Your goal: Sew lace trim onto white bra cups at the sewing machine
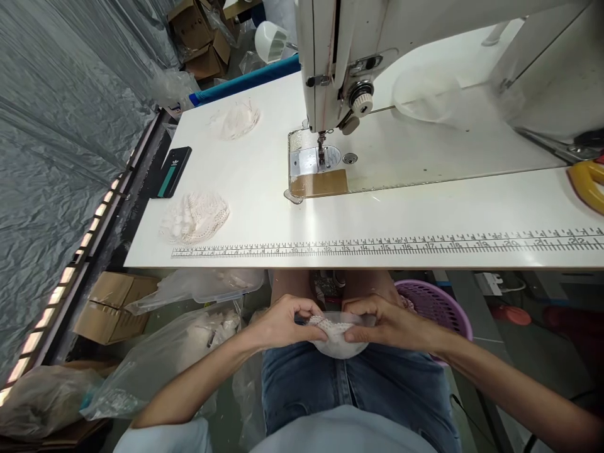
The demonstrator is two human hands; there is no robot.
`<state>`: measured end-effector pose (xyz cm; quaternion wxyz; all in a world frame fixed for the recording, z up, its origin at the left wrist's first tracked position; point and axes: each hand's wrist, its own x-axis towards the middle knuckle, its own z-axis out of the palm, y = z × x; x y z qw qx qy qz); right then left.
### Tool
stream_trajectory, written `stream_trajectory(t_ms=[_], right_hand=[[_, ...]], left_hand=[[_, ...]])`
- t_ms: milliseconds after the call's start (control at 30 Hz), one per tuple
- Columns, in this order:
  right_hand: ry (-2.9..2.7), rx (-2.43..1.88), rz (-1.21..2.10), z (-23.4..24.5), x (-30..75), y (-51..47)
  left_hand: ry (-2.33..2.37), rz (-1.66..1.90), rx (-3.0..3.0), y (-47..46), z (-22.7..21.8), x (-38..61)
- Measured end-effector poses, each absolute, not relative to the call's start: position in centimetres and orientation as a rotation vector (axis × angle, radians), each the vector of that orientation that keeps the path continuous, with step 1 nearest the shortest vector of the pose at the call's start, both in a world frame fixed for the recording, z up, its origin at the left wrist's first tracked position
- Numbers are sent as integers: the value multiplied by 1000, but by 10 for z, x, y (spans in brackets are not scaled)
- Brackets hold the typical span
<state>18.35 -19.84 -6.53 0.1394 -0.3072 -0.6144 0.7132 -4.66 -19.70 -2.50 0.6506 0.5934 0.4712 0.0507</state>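
Note:
Over my lap, below the table's front edge, I hold a white, thin, bowl-shaped piece (340, 346) with white lace (333, 328) along its upper part. My left hand (290, 321) pinches the lace at the left side between thumb and fingers. On the opposite side, my right hand (377, 324) is closed on the rim, its thumb pressing the lace edge. Whether lace and bowl-shaped piece are joined, I cannot tell. On the tabletop lie a white lace piece (195, 217) at the front left and another lace piece (240, 119) farther back.
A sewing machine (325, 69) stands on the white table (255, 189), which has a printed ruler (377, 247). A phone (172, 172) lies left; yellow-handled scissors (587, 185) lie right. Another translucent white piece (425, 94) rests behind the needle. A purple basket (438, 308) stands below.

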Motion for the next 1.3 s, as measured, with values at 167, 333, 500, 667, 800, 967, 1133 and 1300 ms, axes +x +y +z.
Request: stream_trajectory(t_ms=[167,333,500,667,800,967,1133,1300], right_hand=[[-1765,-890,2011,-58,178,-200],[-1757,-879,2020,-52,179,-197],[-1750,-849,2047,-51,179,-196],[-1782,-834,2021,-48,176,-195],[-1820,-810,1982,-50,176,-195],[-1826,-794,2019,-48,177,-196],[-1745,-857,2056,-41,169,-199],[-1802,-937,1944,-38,164,-200]], left_hand=[[1010,149,1289,-198,-19,-49],[1089,248,1297,-201,-22,-50],[1118,315,1255,-204,-28,-50],[1104,337,1262,-204,-28,-53],[1092,329,1212,-205,-28,-52],[1142,304,1166,-206,-25,-47],[1184,320,1240,-207,-24,-45],[1225,332,1260,-207,-24,-48]])
